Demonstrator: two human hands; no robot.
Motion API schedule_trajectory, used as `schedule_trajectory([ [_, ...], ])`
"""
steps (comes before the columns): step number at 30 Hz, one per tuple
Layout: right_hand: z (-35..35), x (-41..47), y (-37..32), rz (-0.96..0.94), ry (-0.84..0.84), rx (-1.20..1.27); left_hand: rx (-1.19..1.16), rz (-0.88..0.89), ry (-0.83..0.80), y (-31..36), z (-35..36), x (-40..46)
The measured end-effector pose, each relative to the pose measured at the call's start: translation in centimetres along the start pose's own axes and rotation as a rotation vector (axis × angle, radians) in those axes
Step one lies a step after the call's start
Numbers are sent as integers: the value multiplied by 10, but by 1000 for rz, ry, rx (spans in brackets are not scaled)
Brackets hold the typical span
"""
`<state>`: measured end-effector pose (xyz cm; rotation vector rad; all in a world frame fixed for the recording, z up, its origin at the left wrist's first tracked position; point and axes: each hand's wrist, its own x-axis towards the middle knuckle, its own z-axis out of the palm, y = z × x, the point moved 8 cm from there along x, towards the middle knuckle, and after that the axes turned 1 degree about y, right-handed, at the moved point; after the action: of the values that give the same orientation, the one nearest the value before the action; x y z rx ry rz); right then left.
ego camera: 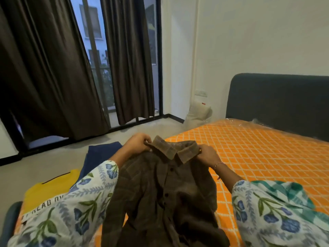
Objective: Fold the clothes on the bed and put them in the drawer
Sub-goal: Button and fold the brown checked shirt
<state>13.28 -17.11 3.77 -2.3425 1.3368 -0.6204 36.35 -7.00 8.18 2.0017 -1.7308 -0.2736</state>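
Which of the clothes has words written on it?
The yellow T-shirt, lying at the left on the bed. The brown checked shirt being held and the folded blue garment show no writing.

The brown shirt (160,189) is showing as soft, matt woven cloth (its collar looking ribbed, like corduroy). The orange bed cover (267,154) is looking like matt cloth, with glossy clear plastic wrinkling at the headboard (277,100), which is appearing matt and upholstered.
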Motion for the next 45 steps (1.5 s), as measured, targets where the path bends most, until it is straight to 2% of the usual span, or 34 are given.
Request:
schedule_trajectory([
  [2, -38, -3, -11, 11, 306, -83, 299, 6, 56, 4, -13, -3],
  [4, -60, -6, -27, -28, 430, -158, 574, -19, 193, 14, -28, -8],
  [6, -61, 0, -37, -59, 382, -206, 780, -97, 292, 20, -43, -12],
  [9, -62, 8, -29, 18, 260, -141, 822, -235, 302, 19, -58, -11],
  [13, -90, 10, -34, 54, 386, -267, 731, -349, 352, 24, -82, -4],
  [14, -96, 13, -38, 33, 372, -222, 711, -376, 365, 24, -91, -1],
  [15, -98, 18, -39, -9, 301, -78, 684, -407, 368, 21, -99, 1],
  [17, -92, 25, -40, -75, 14, 347, 542, -484, 360, 8, -115, 3],
  [19, -89, 24, -39, -75, -219, 514, 239, -560, 329, -6, -124, 6],
  [22, -92, 26, -38, -94, -404, 428, -225, -590, 360, -15, -129, 10],
  [24, -93, 31, -38, -106, -458, 133, -337, -495, 387, -9, -129, 17],
  [25, -97, 38, -37, -106, -408, -57, -299, -422, 394, -2, -130, 21],
  [26, -105, 45, -37, -99, -281, -246, -205, -347, 402, 6, -131, 24],
  [27, -121, 49, -39, -69, -83, -401, -72, -283, 415, 16, -132, 25],
  [29, -162, 40, -47, 21, 352, -554, 198, -186, 486, 36, -139, 21],
  [30, -178, 34, -49, 64, 475, -572, 295, -137, 522, 46, -142, 20],
  [31, -185, 32, -43, 129, 510, -507, 357, -111, 535, 50, -142, 19],
  [32, -192, 32, -34, 206, 498, -338, 403, -113, 521, 53, -140, 21],
  [34, -173, 40, -8, 405, 297, 314, 414, -211, 442, 51, -131, 24],
  [35, -153, 41, -3, 509, 168, 724, 354, -300, 420, 48, -128, 23],
  [36, -145, 45, -1, 559, 121, 947, 212, -384, 415, 42, -125, 25],
  [37, -147, 51, -3, 552, 130, 991, 23, -435, 443, 39, -124, 28],
  [38, -161, 53, -7, 492, 233, 917, -186, -460, 483, 37, -125, 33],
  [40, -211, 52, -25, 260, 582, 573, -604, -361, 597, 40, -139, 46],
  [41, -228, 43, -35, 144, 720, 397, -697, -261, 649, 45, -150, 50],
  [42, -241, 37, -45, 64, 798, 315, -696, -138, 698, 54, -165, 52],
  [43, -245, 34, -43, 46, 829, 277, -561, -52, 717, 63, -173, 50],
  [45, -249, 37, -32, 176, 810, 198, -155, -40, 682, 74, -175, 50],
])
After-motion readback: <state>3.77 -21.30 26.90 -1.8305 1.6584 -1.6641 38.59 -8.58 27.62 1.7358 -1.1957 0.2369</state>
